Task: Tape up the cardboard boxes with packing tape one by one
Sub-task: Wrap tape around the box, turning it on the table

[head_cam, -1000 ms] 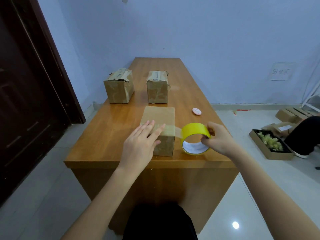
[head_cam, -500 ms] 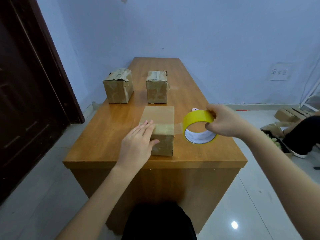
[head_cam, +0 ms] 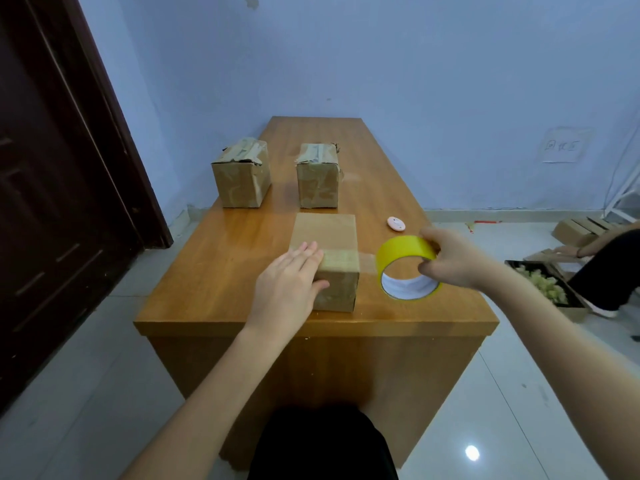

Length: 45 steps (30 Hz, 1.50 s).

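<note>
Tape roll (head_cam: pixel 408 268), gripped by right hand (head_cam: pixel 450 258), is dropping back tableward, stretching tape; flat left hand (head_cam: pixel 291 289) is pressing box (head_cam: pixel 325 258).

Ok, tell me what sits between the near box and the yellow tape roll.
In the head view, a short clear strip of tape spans from the near box to the yellow tape roll, which the right hand grips; beneath it, bare table.
</note>
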Each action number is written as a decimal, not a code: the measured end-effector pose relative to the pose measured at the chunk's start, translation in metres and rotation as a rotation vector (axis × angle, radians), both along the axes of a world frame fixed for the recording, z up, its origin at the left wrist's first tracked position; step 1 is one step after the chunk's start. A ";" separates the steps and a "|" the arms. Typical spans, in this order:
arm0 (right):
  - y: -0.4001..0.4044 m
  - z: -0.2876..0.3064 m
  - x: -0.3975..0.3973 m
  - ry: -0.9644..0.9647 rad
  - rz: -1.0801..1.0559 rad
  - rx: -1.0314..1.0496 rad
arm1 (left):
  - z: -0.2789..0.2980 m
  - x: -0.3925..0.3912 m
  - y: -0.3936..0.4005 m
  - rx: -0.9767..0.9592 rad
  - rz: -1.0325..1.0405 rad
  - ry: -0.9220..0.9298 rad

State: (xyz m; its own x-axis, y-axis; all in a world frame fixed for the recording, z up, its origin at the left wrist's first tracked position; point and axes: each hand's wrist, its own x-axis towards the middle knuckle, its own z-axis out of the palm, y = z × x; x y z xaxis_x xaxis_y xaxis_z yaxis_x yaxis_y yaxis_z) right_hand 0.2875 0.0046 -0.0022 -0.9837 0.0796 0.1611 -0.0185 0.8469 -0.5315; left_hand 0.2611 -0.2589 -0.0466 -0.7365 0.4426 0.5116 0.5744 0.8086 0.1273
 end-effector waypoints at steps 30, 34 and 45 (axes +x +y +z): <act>0.016 -0.027 -0.015 -0.411 0.254 -0.257 | 0.016 -0.027 0.035 -0.204 -0.422 0.052; 0.039 -0.030 -0.050 -0.238 0.102 -0.661 | 0.014 -0.029 0.036 -0.239 -0.404 0.055; 0.042 -0.070 -0.165 -0.117 -0.464 -0.118 | 0.006 -0.030 0.044 -0.038 -0.332 0.157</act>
State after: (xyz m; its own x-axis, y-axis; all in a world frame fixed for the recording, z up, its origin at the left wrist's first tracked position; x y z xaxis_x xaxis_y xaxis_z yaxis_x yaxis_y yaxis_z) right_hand 0.1229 0.0468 -0.0721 -0.8514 0.5243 0.0147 0.4119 0.6858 -0.6000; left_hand 0.2314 -0.2147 -0.0405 -0.4636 0.6650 0.5855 0.8164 0.5774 -0.0094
